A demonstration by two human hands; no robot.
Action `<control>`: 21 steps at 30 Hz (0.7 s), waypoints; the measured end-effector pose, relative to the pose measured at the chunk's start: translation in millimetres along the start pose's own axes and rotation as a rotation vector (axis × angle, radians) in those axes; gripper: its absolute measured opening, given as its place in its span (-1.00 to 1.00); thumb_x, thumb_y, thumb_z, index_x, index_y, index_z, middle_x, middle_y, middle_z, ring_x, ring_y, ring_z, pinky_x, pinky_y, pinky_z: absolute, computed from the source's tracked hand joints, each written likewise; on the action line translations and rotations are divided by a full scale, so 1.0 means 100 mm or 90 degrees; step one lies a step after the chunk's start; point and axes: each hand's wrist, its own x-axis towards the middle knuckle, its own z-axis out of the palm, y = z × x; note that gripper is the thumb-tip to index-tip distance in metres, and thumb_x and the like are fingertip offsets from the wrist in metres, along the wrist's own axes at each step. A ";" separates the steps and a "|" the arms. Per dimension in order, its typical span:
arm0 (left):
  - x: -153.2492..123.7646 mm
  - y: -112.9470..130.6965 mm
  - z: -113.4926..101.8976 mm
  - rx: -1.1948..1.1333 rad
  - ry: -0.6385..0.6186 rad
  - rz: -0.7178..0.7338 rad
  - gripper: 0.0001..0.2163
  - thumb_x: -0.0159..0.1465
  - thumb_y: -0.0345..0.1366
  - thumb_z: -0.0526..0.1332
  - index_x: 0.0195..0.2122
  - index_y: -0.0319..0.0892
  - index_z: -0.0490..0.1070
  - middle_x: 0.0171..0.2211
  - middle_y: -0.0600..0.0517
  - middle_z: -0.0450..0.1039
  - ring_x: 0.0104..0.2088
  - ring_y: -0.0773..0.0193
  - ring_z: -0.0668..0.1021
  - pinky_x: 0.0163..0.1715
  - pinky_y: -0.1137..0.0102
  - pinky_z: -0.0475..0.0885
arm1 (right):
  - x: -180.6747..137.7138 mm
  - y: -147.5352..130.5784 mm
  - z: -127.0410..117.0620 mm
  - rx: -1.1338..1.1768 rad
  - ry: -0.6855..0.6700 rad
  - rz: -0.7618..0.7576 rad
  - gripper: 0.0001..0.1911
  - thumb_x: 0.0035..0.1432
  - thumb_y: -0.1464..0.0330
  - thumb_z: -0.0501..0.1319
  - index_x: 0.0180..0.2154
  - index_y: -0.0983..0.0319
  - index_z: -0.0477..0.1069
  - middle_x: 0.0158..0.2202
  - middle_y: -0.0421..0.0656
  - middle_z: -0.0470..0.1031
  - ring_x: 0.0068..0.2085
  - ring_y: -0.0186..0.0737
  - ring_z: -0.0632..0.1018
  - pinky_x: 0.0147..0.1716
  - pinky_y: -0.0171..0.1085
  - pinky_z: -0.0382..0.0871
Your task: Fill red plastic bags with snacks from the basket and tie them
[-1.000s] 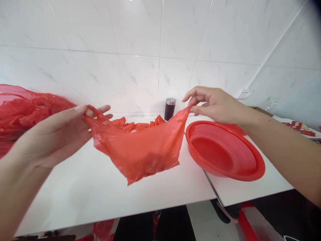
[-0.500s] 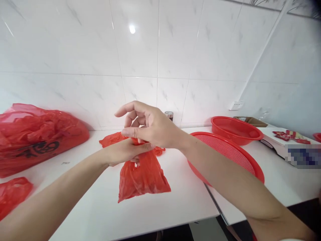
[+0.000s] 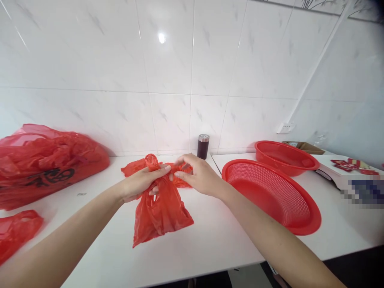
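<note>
Left hand (image 3: 141,184) pinches the bag (image 3: 160,210) handles, right hand (image 3: 199,176) grips the other end beside it — pull snug, evenly.

Your left hand (image 3: 141,183) and right hand (image 3: 199,176) cover the gathered top of the small red bag (image 3: 160,210), so you cannot tell how its handles lie, and whatever is inside it is hidden by the plastic. The large red bag (image 3: 51,164) and the smaller red bag (image 3: 16,232) below it are cut off by the left edge. A patch at the right edge (image 3: 364,191) is blurred out, and the red items (image 3: 349,165) beside it are too small to make out.
</note>
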 end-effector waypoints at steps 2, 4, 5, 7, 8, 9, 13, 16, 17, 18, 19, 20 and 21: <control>0.01 -0.01 -0.01 -0.005 -0.001 0.005 -0.67 0.29 0.04 0.11 -0.33 -0.15 0.39 -0.72 0.21 0.13 -0.65 0.42 0.21 -0.52 0.47 0.29 | 0.00 -0.04 0.03 -0.015 0.013 0.013 -0.93 0.26 0.36 0.14 -0.31 0.17 0.37 -0.27 -0.26 0.48 -0.24 -0.33 0.49 -0.26 -0.27 0.33; 0.01 -0.02 -0.03 -0.038 0.007 0.017 -0.69 0.30 0.01 0.11 -0.33 -0.14 0.37 -0.65 0.15 0.30 -0.61 0.39 0.30 -0.48 0.44 0.33 | -0.06 -0.12 0.05 0.010 0.078 -0.009 -0.89 0.29 0.37 0.10 -0.32 0.18 0.34 -0.34 -0.27 0.47 -0.29 -0.34 0.48 -0.28 -0.29 0.33; 0.00 -0.02 -0.04 -0.056 0.006 0.027 -0.71 0.30 -0.02 0.12 -0.33 -0.15 0.37 -0.58 0.11 0.38 -0.59 0.38 0.34 -0.46 0.43 0.34 | -0.10 -0.17 0.05 0.030 0.086 -0.042 -0.90 0.29 0.38 0.11 -0.31 0.18 0.34 -0.34 -0.27 0.47 -0.29 -0.34 0.48 -0.27 -0.29 0.34; -0.02 0.00 -0.07 -0.063 -0.014 0.056 -0.76 0.30 -0.08 0.15 -0.33 -0.15 0.41 -0.42 0.05 0.46 -0.51 0.36 0.41 -0.42 0.42 0.36 | -0.20 -0.28 0.06 0.067 0.008 -0.147 -0.91 0.28 0.39 0.14 -0.32 0.18 0.36 -0.33 -0.26 0.47 -0.25 -0.33 0.48 -0.20 -0.29 0.35; -0.03 0.01 -0.08 -0.045 -0.030 0.074 -0.79 0.29 -0.12 0.17 -0.33 -0.15 0.43 -0.37 0.03 0.47 -0.47 0.35 0.44 -0.39 0.42 0.38 | -0.23 -0.31 0.07 0.086 -0.046 -0.196 -0.90 0.26 0.39 0.16 -0.34 0.18 0.37 -0.33 -0.25 0.48 -0.22 -0.33 0.48 -0.15 -0.28 0.35; -0.05 0.01 -0.08 -0.010 -0.046 0.089 -0.82 0.27 -0.15 0.19 -0.33 -0.15 0.45 -0.37 0.04 0.46 -0.44 0.33 0.45 -0.36 0.40 0.39 | -0.26 -0.31 0.08 0.106 -0.072 -0.223 -0.90 0.26 0.38 0.18 -0.35 0.17 0.38 -0.31 -0.24 0.48 -0.19 -0.31 0.48 -0.10 -0.26 0.34; -0.06 -0.02 0.02 0.210 -0.042 0.126 -0.94 0.19 -0.32 0.21 -0.39 -0.12 0.45 -0.48 0.10 0.39 -0.48 0.33 0.41 -0.42 0.41 0.37 | -0.20 -0.06 0.20 0.220 0.050 -0.048 -0.79 0.35 0.22 0.05 -0.09 0.09 0.39 -0.08 -0.18 0.47 -0.02 -0.25 0.46 0.01 -0.17 0.32; 0.01 -0.16 0.15 0.385 0.107 0.211 -0.85 0.08 -0.52 0.08 -0.48 -0.12 0.34 -0.51 0.14 0.34 -0.53 0.36 0.34 -0.55 0.46 0.25 | -0.14 0.23 0.34 0.269 0.021 0.090 -0.67 0.37 0.12 -0.02 0.06 0.03 0.32 0.00 -0.19 0.43 0.06 -0.22 0.42 0.10 -0.10 0.26; 0.03 -0.22 0.19 0.441 0.175 0.260 -0.82 0.04 -0.56 0.04 -0.49 -0.12 0.30 -0.52 0.14 0.33 -0.53 0.36 0.32 -0.57 0.47 0.21 | -0.14 0.30 0.39 0.287 0.006 0.097 -0.66 0.36 0.11 -0.01 0.07 0.02 0.33 0.01 -0.20 0.42 0.08 -0.21 0.40 0.12 -0.09 0.24; 0.06 -0.29 0.23 0.486 0.238 0.316 -0.79 0.01 -0.59 0.01 -0.47 -0.12 0.28 -0.50 0.13 0.34 -0.53 0.36 0.33 -0.58 0.47 0.20 | -0.15 0.35 0.43 0.313 -0.007 0.093 -0.67 0.36 0.12 0.00 0.06 0.01 0.33 0.01 -0.21 0.41 0.08 -0.21 0.40 0.12 -0.10 0.23; 0.08 -0.34 0.26 0.514 0.286 0.374 -0.76 0.00 -0.60 -0.01 -0.45 -0.12 0.28 -0.45 0.12 0.37 -0.50 0.35 0.36 -0.58 0.47 0.21 | -0.16 0.38 0.46 0.346 -0.025 0.084 -0.68 0.36 0.13 0.02 0.06 0.01 0.34 -0.01 -0.21 0.42 0.05 -0.22 0.41 0.10 -0.11 0.25; 0.10 -0.39 0.28 0.523 0.318 0.429 -0.74 0.01 -0.61 -0.02 -0.41 -0.12 0.29 -0.37 0.09 0.41 -0.44 0.34 0.41 -0.55 0.47 0.25 | -0.18 0.39 0.48 0.380 -0.048 0.076 -0.70 0.35 0.14 0.03 0.04 0.00 0.36 -0.06 -0.22 0.43 0.00 -0.22 0.44 0.06 -0.12 0.29; 0.10 -0.43 0.30 0.518 0.338 0.468 -0.72 0.03 -0.61 -0.02 -0.35 -0.12 0.31 -0.27 0.05 0.44 -0.35 0.31 0.47 -0.51 0.47 0.31 | -0.20 0.39 0.49 0.406 -0.069 0.074 -0.72 0.35 0.15 0.04 0.01 0.01 0.38 -0.12 -0.22 0.45 -0.07 -0.23 0.46 0.00 -0.14 0.32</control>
